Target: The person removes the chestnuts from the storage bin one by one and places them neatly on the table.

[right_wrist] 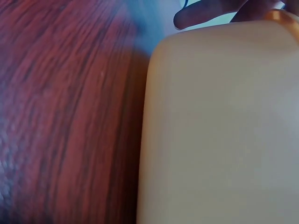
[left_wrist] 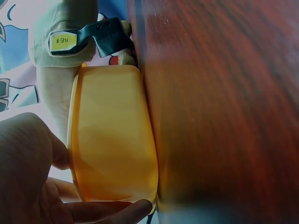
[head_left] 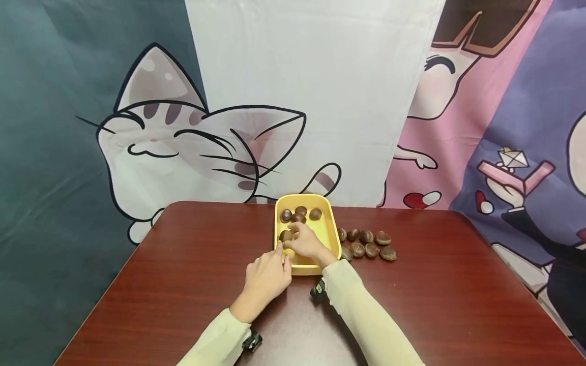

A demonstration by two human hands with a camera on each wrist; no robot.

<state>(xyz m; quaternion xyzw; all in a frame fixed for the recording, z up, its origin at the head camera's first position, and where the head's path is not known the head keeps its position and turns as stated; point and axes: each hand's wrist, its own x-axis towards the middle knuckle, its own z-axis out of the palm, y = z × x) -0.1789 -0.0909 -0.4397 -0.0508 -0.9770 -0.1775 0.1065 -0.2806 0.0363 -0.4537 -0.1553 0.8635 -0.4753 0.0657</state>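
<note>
A yellow rectangular tray (head_left: 328, 229) sits on the table with several brown chestnuts (head_left: 315, 214) toward its far end. My right hand (head_left: 308, 243) reaches down into it over the right side, finger and thumb round a chestnut (head_left: 286, 236) near the left wall. At the tray's near-left corner, my left hand (head_left: 266, 277) holds the rim. In the left wrist view, the left thumb lies at the rim and other fingers (left_wrist: 135, 212) run along the tray's outer side (left_wrist: 112, 135). The right wrist view is mostly filled by the tray's outer wall (right_wrist: 219, 121), the right hand's grasp hidden.
Two rows of chestnuts (head_left: 372, 249) lie on the table right beside the tray. The reddish-brown table (head_left: 435, 295) ends just behind the tray's far end. A cartoon-printed cloth (head_left: 297, 61) hangs behind it. Each wrist wears a small black device (head_left: 252, 340).
</note>
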